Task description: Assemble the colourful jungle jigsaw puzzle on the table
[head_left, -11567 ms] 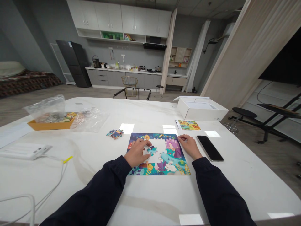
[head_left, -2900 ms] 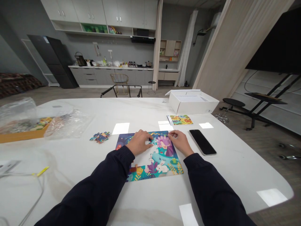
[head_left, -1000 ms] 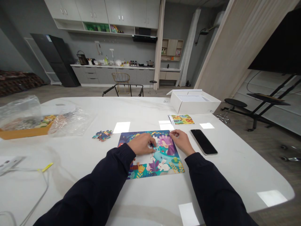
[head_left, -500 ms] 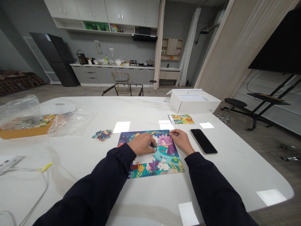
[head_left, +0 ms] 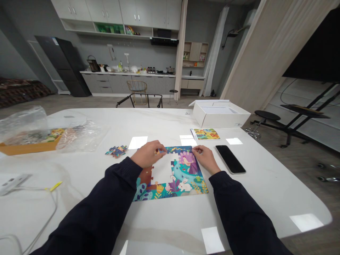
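Note:
A colourful jigsaw puzzle with rabbits, a peacock and plants lies flat on the white table, with a bare white gap in its middle. My left hand hovers over the puzzle's upper left part, thumb and forefinger apart, nothing visible between them. It hides that corner of the picture. At the upper right corner, my right hand has its fingertips pinched together against the puzzle's edge. Left of the puzzle sits a small heap of loose puzzle pieces.
A black phone lies to the right. Behind are a picture card and an open white box. On the left stand an orange tray with plastic bags and a power strip with cables.
My left hand has drawn back left and up from the puzzle's middle, its fingers parting and the white gap coming into view. My right hand has stayed at the corner.

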Demonstrator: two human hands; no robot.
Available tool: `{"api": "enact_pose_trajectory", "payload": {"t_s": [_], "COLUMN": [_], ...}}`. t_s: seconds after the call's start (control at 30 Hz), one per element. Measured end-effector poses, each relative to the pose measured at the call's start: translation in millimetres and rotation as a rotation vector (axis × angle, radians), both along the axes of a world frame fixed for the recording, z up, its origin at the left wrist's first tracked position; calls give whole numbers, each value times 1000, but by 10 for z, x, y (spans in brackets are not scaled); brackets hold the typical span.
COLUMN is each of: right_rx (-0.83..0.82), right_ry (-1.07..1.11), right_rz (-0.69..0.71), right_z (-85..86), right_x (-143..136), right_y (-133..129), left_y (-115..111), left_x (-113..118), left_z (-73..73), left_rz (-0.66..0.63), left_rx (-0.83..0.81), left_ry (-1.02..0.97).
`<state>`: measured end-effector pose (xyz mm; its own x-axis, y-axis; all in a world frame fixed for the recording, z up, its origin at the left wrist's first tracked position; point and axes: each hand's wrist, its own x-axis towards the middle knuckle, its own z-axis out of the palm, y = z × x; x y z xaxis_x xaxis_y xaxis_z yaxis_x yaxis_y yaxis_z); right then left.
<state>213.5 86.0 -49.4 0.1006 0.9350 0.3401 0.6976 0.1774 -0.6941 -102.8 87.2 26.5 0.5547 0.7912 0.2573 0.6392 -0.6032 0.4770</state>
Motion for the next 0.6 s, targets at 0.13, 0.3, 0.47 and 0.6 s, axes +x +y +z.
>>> {"api": "enact_pose_trajectory", "payload": {"t_s": [0.13, 0.3, 0.47, 0.6], "right_rx": [0, -9, -21, -26], "right_ry": [6, -8, -2, -4], "right_rz": [4, 3, -9, -9], "right_z": [3, 34, 13, -69], "right_x": [-2, -10, 25, 88], "right_y": [2, -12, -4, 67], "left_y": [-54, -107, 13, 41], "left_x": [-766, -1568, -1797, -1744], "left_z": [-182, -491, -542, -565], "left_rz": [437, 794, 977, 860], "left_rx": [192, 172, 268, 267], "left_ry": [-86, -149, -194, -215]}}
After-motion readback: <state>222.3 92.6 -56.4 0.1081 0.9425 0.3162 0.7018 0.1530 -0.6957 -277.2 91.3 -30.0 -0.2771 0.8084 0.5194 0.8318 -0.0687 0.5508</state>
